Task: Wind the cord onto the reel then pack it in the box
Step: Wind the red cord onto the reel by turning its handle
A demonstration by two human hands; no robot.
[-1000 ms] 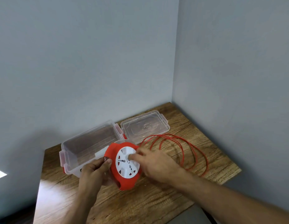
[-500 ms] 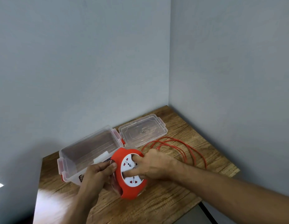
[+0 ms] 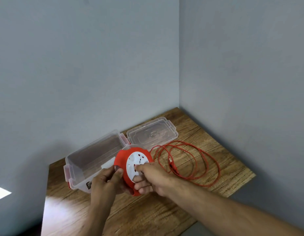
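A red cord reel [image 3: 121,159] with a white socket face stands tilted on edge in front of the clear box [image 3: 76,167]. My left hand [image 3: 105,183] grips its left rim. My right hand [image 3: 151,178] presses fingers onto the white face, thumb at the lower rim. The red cord [image 3: 197,159] lies in loose loops on the table to the right, its plug end near the reel. The box is open and holds nothing visible.
The box's clear lid [image 3: 152,133] lies flat behind the cord, next to the box. The wooden table [image 3: 165,212] fills a corner between two grey walls; its right and front edges are close.
My right hand has turned on the reel's white face, fingers now lower. The cord loops have shifted and spread slightly on the table. The left hand keeps its grip.
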